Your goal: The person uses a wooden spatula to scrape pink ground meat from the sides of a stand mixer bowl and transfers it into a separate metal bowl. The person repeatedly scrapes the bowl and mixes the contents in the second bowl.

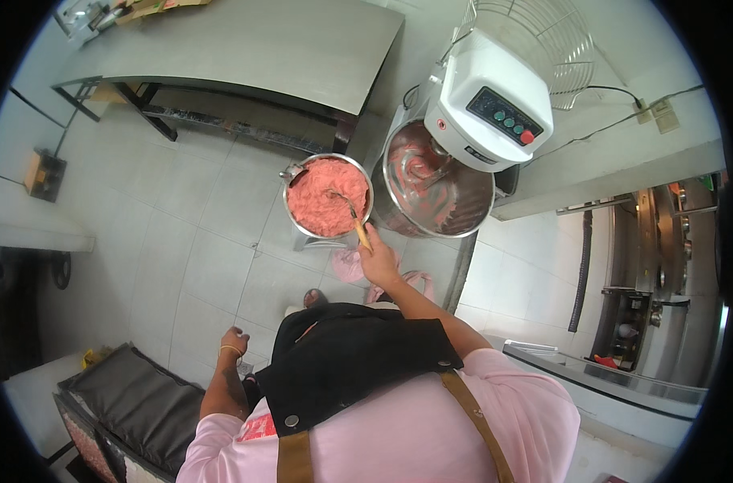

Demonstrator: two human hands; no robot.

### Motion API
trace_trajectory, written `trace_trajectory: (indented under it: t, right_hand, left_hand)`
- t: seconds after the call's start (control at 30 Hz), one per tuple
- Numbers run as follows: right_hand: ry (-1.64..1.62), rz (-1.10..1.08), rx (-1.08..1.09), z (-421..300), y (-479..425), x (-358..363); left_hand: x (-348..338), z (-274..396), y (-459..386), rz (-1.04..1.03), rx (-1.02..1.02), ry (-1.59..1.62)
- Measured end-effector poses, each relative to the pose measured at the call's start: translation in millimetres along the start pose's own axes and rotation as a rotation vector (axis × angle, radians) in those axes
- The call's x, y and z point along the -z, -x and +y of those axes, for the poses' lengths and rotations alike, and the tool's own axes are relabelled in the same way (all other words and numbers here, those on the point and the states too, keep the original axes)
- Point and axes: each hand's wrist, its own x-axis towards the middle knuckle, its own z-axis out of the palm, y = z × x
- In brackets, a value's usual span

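Observation:
My right hand point(378, 259) is closed around the wooden handle of a metal utensil point(360, 226), whose far end is sunk in a pink, paste-like mixture point(324, 196). That mixture fills a round metal pot point(286, 208), with a second metal utensil point(291, 172) lying over its left rim. Just right of the pot is the steel bowl point(472, 202) of a white spiral mixer point(493, 90), smeared inside with pink residue. My left hand point(235, 340) hangs low at my left side, fingers curled, touching none of these; whether it holds anything cannot be told.
A long grey-topped table point(252, 48) with dark legs stands beyond the pot. Pink cloths point(349, 264) lie near my feet, below the pot. A dark padded cover point(137, 404) lies at lower left. A glass-topped counter point(614, 377) stands at the right, with a wall edge beside the mixer.

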Motion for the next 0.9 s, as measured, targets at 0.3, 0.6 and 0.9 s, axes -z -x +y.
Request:
trace_trajectory:
  t: [0.3,0.6,0.9]
  right_hand:
    - [-0.519,-0.035,-0.114,-42,-4,62]
    - [0.073,0.230,0.188,-16,33,140]
    - [0.454,0.192,-0.275,150,8,263]
  left_hand:
    - [-1,48,-54,0.032,-0.125,0.153]
    - [41,204,-96,0.170,-0.435,0.258]
    - [155,531,-67,0.532,-1.008,0.260]
